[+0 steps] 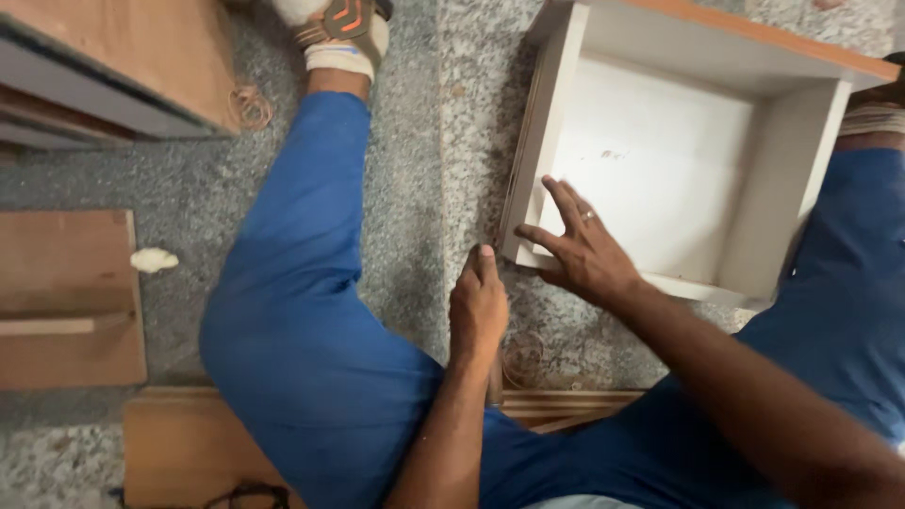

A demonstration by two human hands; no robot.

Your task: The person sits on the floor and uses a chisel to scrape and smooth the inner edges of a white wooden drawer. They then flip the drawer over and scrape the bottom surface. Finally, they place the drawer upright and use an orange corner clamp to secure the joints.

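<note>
Both hands are low over the granite floor [405, 188], near the middle of the scene. Right hand [583, 253] is spread wide open, fingers apart, and it lies flat on the near left corner of the white drawer box [660, 160]; a ring [587, 216] is on one finger. Left hand [478, 306] is closed into a fist, the thumb pointing up to the far side, just beside the same corner of the box. It seems to grip something thin, perhaps a tool handle that shows under the wrist, but I cannot tell what it is.

From largest to smallest: the floor is grey speckled stone. The person's legs in blue trousers [302, 311] are spread on it, one on the left and one on the right, and the drawer box stands between them, open side up, with a wooden edge on its far side. Brown wooden boards [66, 302] lie at the left and along the near edge. A sandal [341, 28] is on the far foot. A small white lump [154, 259] lies on the left board.
</note>
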